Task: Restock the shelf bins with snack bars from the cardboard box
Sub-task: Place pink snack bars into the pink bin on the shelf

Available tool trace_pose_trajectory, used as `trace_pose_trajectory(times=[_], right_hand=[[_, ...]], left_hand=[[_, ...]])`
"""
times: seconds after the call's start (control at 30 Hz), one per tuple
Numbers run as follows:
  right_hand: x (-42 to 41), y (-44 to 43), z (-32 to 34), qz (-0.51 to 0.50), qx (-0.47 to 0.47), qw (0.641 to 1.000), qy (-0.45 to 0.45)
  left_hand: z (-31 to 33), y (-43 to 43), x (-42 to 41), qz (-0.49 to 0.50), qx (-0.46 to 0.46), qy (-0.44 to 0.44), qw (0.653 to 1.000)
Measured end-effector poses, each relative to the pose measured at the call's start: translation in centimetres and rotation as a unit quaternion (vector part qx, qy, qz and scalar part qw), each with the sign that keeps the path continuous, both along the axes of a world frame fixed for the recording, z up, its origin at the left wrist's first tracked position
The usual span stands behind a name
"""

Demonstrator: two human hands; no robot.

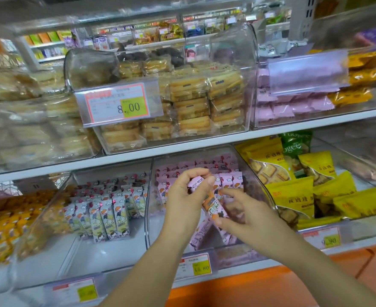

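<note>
My left hand (186,196) and my right hand (244,212) meet over a clear plastic bin (255,180) on the lower shelf. Between them is a pink-wrapped snack bar (211,203) with an orange cartoon print, tilted. The left hand pinches its upper end with thumb and fingers. The right hand holds its lower end with thumb and fingertips. Upright rows of the same pink bars (224,173) fill the back of the bin, and a few lie loose at its front (202,235). The cardboard box is out of view.
A neighbouring bin on the left holds grey-white bars (107,216). Yellow and green snack bags (304,191) fill the bin on the right. The upper shelf carries lidded bins of wrapped biscuits (191,100) and a price tag (118,104). Orange shelf edge (271,289) runs below.
</note>
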State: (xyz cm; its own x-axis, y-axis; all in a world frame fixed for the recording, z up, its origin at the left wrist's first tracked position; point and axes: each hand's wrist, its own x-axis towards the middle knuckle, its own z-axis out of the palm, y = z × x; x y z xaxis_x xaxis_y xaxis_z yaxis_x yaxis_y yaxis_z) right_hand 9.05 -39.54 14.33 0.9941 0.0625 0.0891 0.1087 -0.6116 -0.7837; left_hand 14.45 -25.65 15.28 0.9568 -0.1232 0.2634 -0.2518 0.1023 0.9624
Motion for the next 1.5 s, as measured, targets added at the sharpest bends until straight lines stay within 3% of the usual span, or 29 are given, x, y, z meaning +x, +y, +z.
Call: trace_pose_trajectory(times=[0.17,0.27,0.37,0.43,0.7,0.93,1.3,1.5], right_hand=[[1.9,0.8,0.5,-0.003,0.137,0.991,-0.005],[3.2,1.5,0.4,-0.033,0.105,0.994,-0.026],[4.5,2.8,0.6,-0.044,0.053,0.996,-0.048],[6.0,3.6,0.7,-0.052,-0.012,0.996,-0.068],[12.8,5.3,-1.0,0.011,-0.304,0.951,-0.057],[13.9,4.3,-1.9,0.036,-0.441,0.886,-0.135],[13.6,3.9,-0.8,0.046,-0.387,0.914,-0.11],[14.4,3.9,-0.6,0.051,-0.426,0.896,-0.113]], left_hand=[[0.8,2.3,0.9,-0.009,0.023,-0.04,0.999],[0.5,5.4,1.7,-0.006,0.145,-0.088,0.986],[-0.1,8.6,2.3,0.041,0.329,-0.141,0.933],[-0.9,10.5,2.7,0.057,0.374,-0.134,0.916],[-3.4,12.9,3.7,0.025,0.332,-0.085,0.939],[-3.9,12.4,4.0,0.038,0.29,-0.074,0.954],[-3.1,11.7,3.1,0.05,0.321,-0.055,0.944],[-3.2,11.6,3.2,0.052,0.323,-0.056,0.943]])
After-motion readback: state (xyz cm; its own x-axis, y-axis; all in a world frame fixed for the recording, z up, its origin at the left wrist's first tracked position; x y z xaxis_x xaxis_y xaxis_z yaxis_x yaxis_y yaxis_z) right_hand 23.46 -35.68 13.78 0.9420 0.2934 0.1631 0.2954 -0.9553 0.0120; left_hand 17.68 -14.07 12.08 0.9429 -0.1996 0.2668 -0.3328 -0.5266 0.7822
